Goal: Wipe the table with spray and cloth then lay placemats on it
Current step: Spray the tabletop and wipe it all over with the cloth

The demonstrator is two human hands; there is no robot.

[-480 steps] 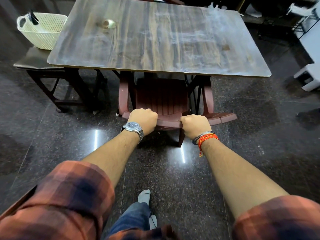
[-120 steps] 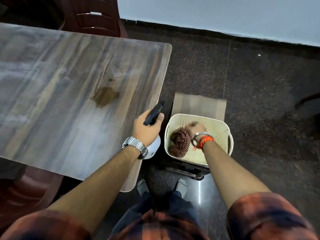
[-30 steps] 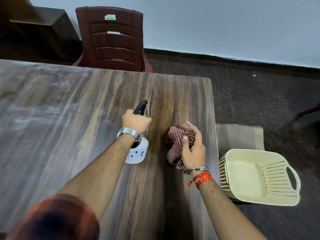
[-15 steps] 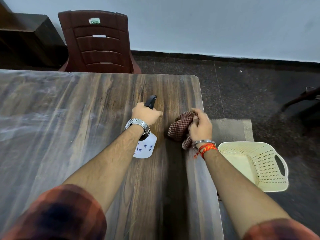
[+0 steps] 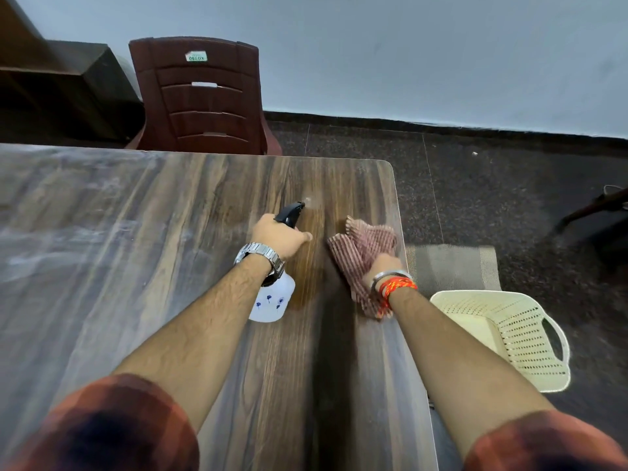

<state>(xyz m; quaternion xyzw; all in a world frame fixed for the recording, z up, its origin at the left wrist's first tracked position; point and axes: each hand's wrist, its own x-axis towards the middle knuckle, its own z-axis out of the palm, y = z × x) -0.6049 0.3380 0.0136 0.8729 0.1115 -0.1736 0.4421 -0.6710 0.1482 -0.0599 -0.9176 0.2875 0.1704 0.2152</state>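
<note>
Over table [image 5: 136, 249], outstretched hands [image 5: 277, 237] [image 5: 380, 266] grip sprayer [image 5: 272, 304], cloth [image 5: 360, 246].

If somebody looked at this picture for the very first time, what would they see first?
Probably the two arms stretched over the brown wood-grain table: the left hand grips a white plastic spray bottle with a black trigger, and the right hand holds a red-and-white checked cloth near the table's right edge. After that, the cream perforated plastic basket low on the right and the dark red plastic chair behind the table.
</note>
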